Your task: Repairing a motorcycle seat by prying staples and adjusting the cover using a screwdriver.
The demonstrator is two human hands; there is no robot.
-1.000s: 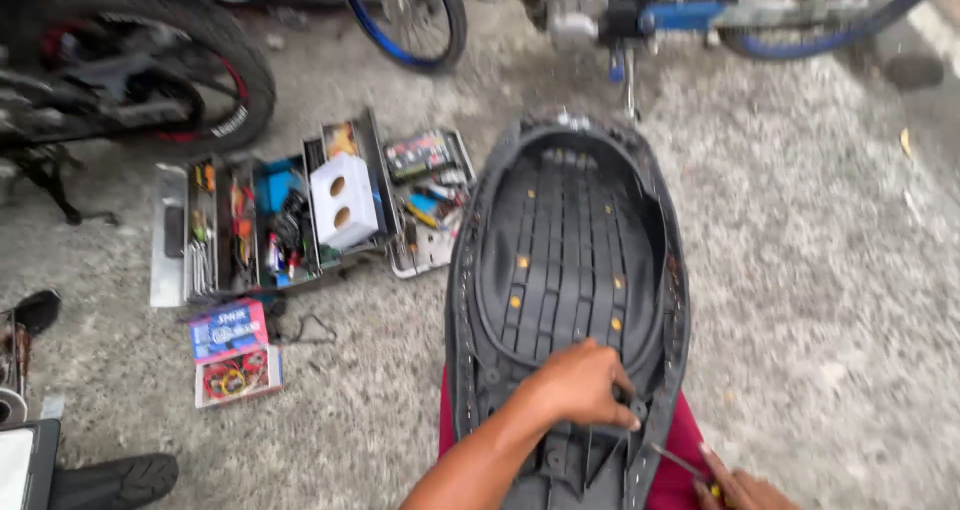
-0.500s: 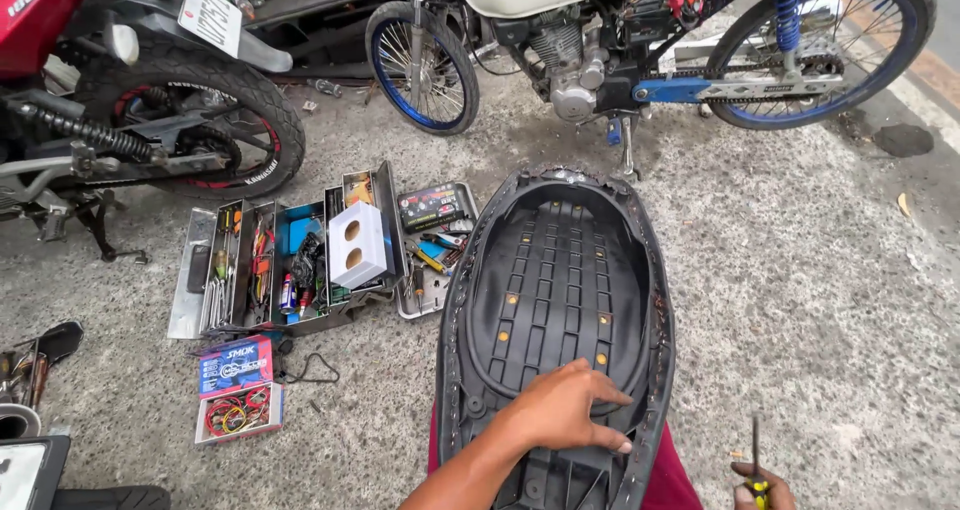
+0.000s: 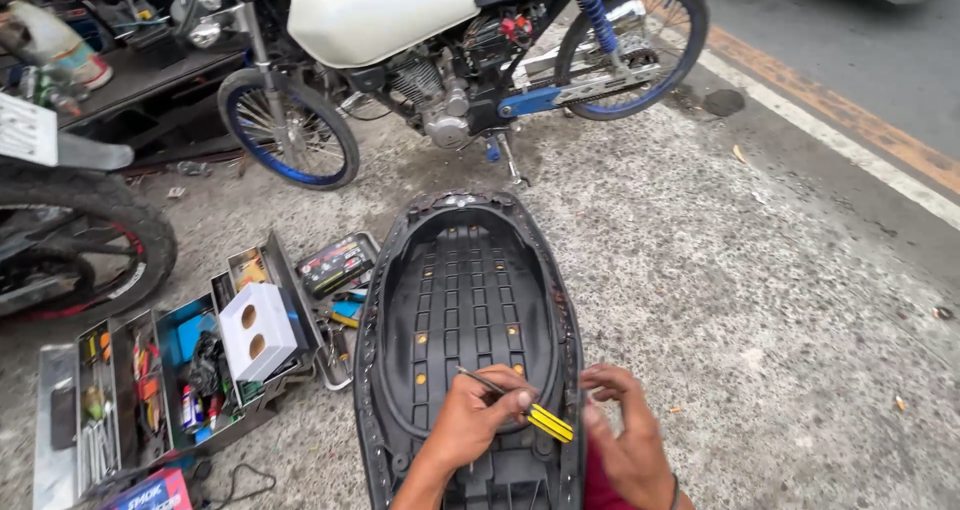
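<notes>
1. Two hands are working low over an upturned black motorcycle seat (image 3: 470, 300) lying on the concrete ground (image 3: 760, 300).
2. Left hand (image 3: 478, 422) is resting on the seat's underside, fingers (image 3: 505, 388) clamped on a yellow-and-black-handled screwdriver (image 3: 520, 407), its tip pointing up and left.
3. Right hand (image 3: 625, 430) is hovering just right of the handle, fingers (image 3: 610, 380) loosely apart, holding nothing.
4. Left of the fingers, an open toolbox (image 3: 190, 370) is sitting with a white box (image 3: 258, 332).
5. Beyond the seat, a white-tanked motorcycle (image 3: 440, 50) is standing.
</notes>
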